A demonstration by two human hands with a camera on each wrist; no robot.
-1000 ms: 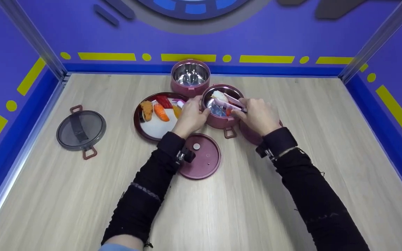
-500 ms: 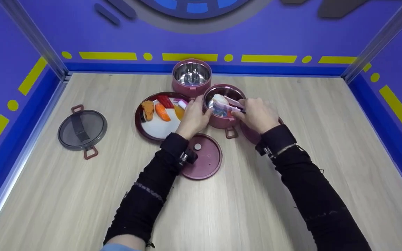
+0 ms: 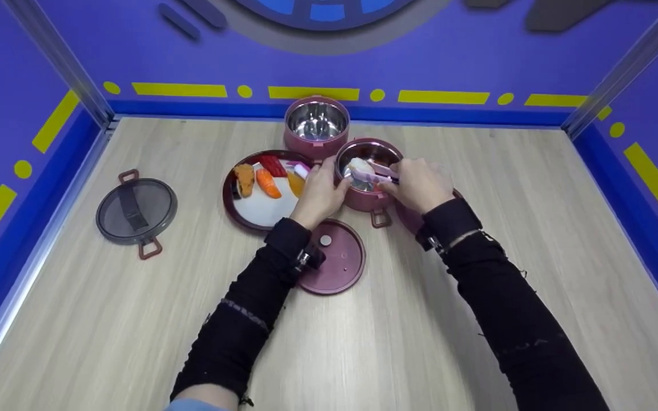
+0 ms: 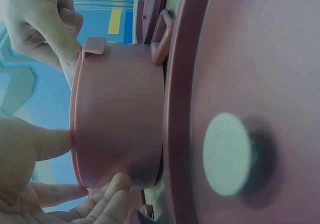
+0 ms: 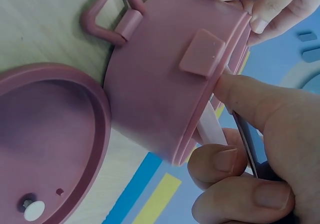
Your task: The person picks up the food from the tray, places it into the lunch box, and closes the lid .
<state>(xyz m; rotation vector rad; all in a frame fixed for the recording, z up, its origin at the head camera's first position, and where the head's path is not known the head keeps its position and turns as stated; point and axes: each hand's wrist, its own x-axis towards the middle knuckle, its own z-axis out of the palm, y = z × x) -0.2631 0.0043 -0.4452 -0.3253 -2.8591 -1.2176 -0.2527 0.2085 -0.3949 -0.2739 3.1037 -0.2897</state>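
A pink steel-lined container (image 3: 363, 197) stands mid-table. My left hand (image 3: 329, 177) grips its left wall; in the left wrist view the thumb and fingers (image 4: 35, 146) press against the container's side (image 4: 120, 114). My right hand (image 3: 393, 178) holds pink tongs (image 3: 382, 170) over the container's right rim. The tongs' tips reach inside, at a white sushi piece (image 3: 358, 166). In the right wrist view the right hand's fingers (image 5: 225, 164) are curled round the tongs (image 5: 212, 126) beside the container (image 5: 160, 79).
A dark red plate (image 3: 249, 214) with several sushi pieces lies left of the container. A second empty pink container (image 3: 316, 140) stands behind. A pink lid (image 3: 337, 265) lies in front, another pink piece (image 3: 409, 220) under my right wrist, and a grey lid (image 3: 135, 211) far left.
The tongs and the white piece have sunk a little lower into the container. My left hand has kept its hold on the container wall.
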